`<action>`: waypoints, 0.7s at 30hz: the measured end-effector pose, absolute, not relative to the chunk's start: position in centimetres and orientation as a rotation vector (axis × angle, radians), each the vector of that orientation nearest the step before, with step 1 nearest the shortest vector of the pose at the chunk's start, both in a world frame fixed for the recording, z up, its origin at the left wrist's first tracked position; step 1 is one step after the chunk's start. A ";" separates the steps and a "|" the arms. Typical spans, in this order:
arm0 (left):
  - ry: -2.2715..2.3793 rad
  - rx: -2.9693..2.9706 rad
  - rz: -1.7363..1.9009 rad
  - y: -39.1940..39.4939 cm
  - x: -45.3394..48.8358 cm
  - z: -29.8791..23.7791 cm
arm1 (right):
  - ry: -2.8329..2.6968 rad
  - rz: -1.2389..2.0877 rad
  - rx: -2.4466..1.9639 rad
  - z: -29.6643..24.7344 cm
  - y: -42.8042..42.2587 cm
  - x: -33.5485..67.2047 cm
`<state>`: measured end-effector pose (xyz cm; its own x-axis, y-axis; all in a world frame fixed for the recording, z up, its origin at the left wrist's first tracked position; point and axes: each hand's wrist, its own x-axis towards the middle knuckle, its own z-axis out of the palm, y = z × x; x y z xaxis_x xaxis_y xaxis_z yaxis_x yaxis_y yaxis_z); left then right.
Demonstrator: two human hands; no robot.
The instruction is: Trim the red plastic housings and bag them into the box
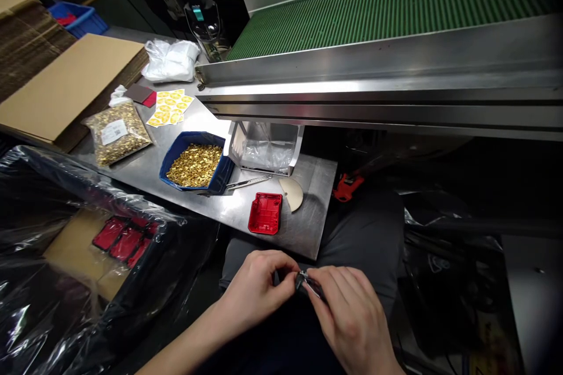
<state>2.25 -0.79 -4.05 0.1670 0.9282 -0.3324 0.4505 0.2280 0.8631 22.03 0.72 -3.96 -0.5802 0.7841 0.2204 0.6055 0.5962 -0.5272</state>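
Note:
Both hands meet low in the head view, above my lap. Between my fingertips is a small dark part [303,281] with a shiny edge; its kind is hidden by the fingers. My left hand [264,281] pinches its left end with thumb and forefinger. Closed round its right side is my right hand [347,304]. On the metal table just beyond lies a red plastic housing [265,214], its ribbed inside facing up. Beside it are a cream half-disc [292,194] and metal tweezers [248,182].
A blue bin [165,173] holds small gold metal pieces, near a clear bag of similar pieces [118,132]. Behind the tweezers stands a clear-fronted bin [266,149]. A green conveyor [352,6] with a metal rail crosses above. Left is a plastic-lined box [79,246] with red parts.

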 end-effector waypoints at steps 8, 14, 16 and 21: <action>1.507 1.402 0.527 -1.4 1.0 -3.7 | -2.428 0.514 -1.217 -4.7 0.0 21.3; 1.783 1.365 0.670 -1.2 -1.8 -4.5 | -2.305 0.610 -1.471 -5.8 0.5 22.8; 1.943 1.324 0.782 -0.2 -2.9 -5.9 | -2.127 0.862 -1.536 -6.7 1.3 22.6; 1.989 1.224 1.040 2.9 -4.6 -11.6 | -1.782 1.302 -1.436 -9.9 4.2 18.3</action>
<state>-4.57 2.89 -11.61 -0.4132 0.9077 -0.0726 0.4583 0.2762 0.8448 18.29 4.21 -9.92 -0.3162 0.9322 -0.1762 0.4509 -0.0157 -0.8924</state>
